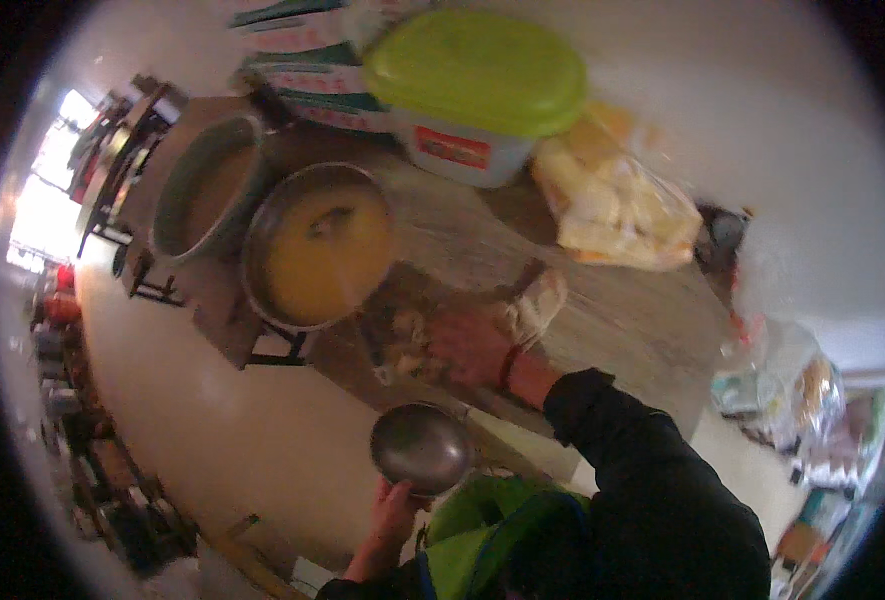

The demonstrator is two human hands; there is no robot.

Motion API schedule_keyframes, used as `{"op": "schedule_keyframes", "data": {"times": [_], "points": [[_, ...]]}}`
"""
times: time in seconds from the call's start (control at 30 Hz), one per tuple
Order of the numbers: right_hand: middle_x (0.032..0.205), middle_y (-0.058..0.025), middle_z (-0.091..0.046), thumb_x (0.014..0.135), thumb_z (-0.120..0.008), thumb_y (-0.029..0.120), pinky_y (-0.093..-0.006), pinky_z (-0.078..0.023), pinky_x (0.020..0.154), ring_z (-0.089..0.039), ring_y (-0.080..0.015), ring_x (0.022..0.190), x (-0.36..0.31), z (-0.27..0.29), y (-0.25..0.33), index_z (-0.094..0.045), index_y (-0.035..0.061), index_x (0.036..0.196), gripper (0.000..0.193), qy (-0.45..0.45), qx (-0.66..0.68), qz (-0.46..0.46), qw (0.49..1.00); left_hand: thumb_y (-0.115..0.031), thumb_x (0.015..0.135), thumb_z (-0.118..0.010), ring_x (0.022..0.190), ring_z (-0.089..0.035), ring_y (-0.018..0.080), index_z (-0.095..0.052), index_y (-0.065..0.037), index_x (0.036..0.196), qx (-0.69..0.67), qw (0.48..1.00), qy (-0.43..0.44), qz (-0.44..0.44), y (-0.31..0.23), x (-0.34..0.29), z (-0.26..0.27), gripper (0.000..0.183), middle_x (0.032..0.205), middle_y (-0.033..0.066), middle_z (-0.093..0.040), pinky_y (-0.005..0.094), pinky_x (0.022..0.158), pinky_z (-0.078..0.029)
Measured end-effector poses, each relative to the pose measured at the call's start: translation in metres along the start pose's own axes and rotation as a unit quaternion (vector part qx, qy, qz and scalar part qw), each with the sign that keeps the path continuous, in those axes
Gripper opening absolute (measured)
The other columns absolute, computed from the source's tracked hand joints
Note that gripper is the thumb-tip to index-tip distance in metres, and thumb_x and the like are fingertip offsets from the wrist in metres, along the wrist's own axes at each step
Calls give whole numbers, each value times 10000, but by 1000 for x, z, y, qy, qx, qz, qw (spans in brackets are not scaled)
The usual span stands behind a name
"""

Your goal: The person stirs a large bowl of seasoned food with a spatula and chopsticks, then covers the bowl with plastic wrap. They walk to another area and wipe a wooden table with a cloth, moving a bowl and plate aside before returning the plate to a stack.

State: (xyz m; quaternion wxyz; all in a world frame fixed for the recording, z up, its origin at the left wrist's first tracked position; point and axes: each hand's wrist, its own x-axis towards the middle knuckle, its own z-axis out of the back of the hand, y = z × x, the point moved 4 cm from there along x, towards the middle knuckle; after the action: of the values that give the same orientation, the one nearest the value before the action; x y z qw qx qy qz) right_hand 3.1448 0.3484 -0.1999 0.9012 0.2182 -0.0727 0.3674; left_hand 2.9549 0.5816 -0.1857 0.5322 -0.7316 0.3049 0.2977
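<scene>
My left hand (394,508) grips the rim of an empty-looking metal bowl (412,442), held just below the near edge of the wooden table (452,235). My right hand (470,345) is down on the tabletop near that edge, beside several small pale-brown bits (410,345) too blurred to name. Its fingers are smeared, so their grip cannot be made out. Close to the right wrist lies a crumpled whitish piece (537,305), perhaps cloth or a bag. Left of the bits stands a round metal pot (252,270) holding yellow liquid with something dark in it.
A greenish oval basin (170,205) stands at the left end. Behind are a white tub with a lime-green lid (477,65), a green-and-white striped box (307,75) and a clear bag of pale yellow food (617,205). Plastic bags (787,385) sit off to the right.
</scene>
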Motion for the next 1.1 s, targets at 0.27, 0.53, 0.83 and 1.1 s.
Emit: {"op": "schedule_keyframes", "data": {"times": [0.27, 0.53, 0.83, 1.1], "points": [[1330, -122, -435, 695, -656, 250, -511, -318, 1000, -366, -335, 1254, -186, 16, 66, -586, 163, 1145, 464, -24, -23, -280, 959, -147, 898, -507, 820, -584, 219, -416, -101, 1249, -1, 995, 92, -29, -32, 19, -54, 366, 1054, 89, -576, 341, 592, -484], [1219, -158, -483, 701, -635, 133, -475, -389, 951, -465, -365, 1119, -411, 105, 83, -574, 112, 1151, 455, -85, -138, -632, 758, -135, 906, -523, 749, -543, 214, -451, -127, 1160, 4, 991, 124, -46, -52, 102, -146, 264, 1028, 73, -551, 370, 634, -466], [1327, -194, -414, 763, -646, 219, -497, -307, 1021, -357, -377, 1254, -356, 145, 7, -497, 134, 1257, 522, -171, -88, -606, 772, -238, 936, -507, 850, -553, 201, -406, -108, 1196, -50, 986, 140, -75, -49, 161, -201, 307, 994, 68, -517, 384, 746, -481], [1431, -92, -340, 802, -602, 317, -505, -248, 1056, -264, -280, 1347, -337, 124, -92, -495, 195, 1287, 512, 5, -199, -562, 803, -372, 928, -513, 892, -585, 214, -442, -136, 1185, -8, 993, 113, -7, -31, 144, -175, 356, 1019, 64, -550, 387, 768, -492]]}}
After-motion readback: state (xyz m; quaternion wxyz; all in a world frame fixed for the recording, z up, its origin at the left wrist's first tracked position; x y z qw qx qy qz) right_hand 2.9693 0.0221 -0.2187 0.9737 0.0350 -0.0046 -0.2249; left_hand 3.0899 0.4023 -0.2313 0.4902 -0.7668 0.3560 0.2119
